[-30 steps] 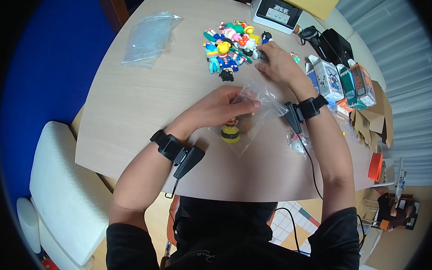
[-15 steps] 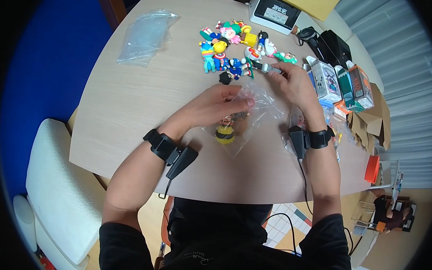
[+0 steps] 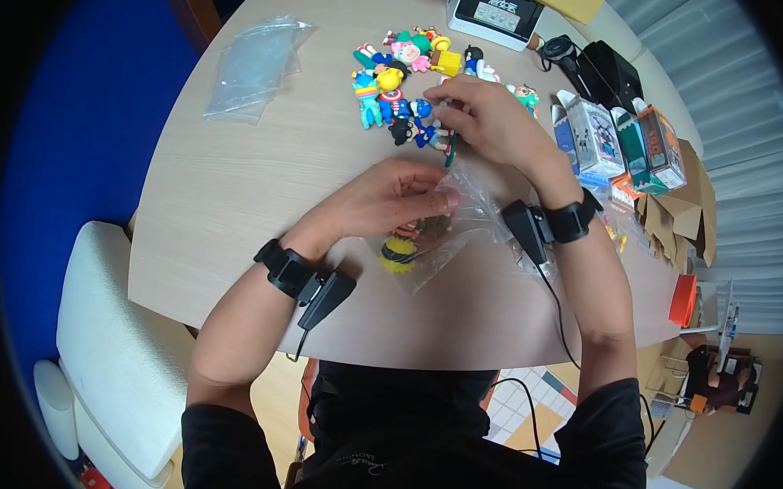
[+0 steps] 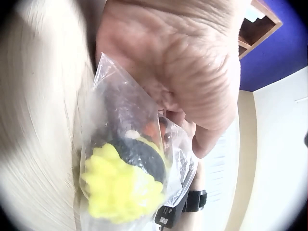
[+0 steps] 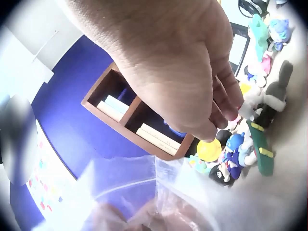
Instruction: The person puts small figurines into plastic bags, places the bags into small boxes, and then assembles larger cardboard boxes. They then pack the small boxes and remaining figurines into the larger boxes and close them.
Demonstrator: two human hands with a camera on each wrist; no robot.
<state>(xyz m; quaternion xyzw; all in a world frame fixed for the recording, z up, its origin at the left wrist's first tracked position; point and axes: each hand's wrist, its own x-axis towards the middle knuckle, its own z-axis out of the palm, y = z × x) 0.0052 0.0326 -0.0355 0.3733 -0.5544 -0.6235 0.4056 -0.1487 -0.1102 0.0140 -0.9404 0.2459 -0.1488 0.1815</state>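
Observation:
My left hand [image 3: 384,201] holds a clear zip bag [image 3: 466,213] near the table's front, thumb on top. Inside it lies a small figurine with spiky yellow hair [image 4: 118,185] and a dark headband. Over the right part of a group of colourful figurines, my right hand [image 3: 499,119] reaches with loosely bent fingers, thumb apart from them. Its fingertips are close to a blue figurine [image 3: 420,108] and a shield-bearing one [image 3: 393,101]. A grey long-eared figurine [image 5: 276,94] and a green skateboard [image 5: 261,149] lie beside the hand in the right wrist view.
Flat clear bags [image 3: 258,67] are stacked at the far left. Small printed boxes [image 3: 595,135] and torn cardboard [image 3: 695,199] crowd the right edge. A white label printer [image 3: 494,20] and a black device [image 3: 609,75] stand at the back.
My right hand drew figurines apart toward the right, let go of the grey one, then moved left over the group. My left hand keeps holding the bag in nearly the same place.

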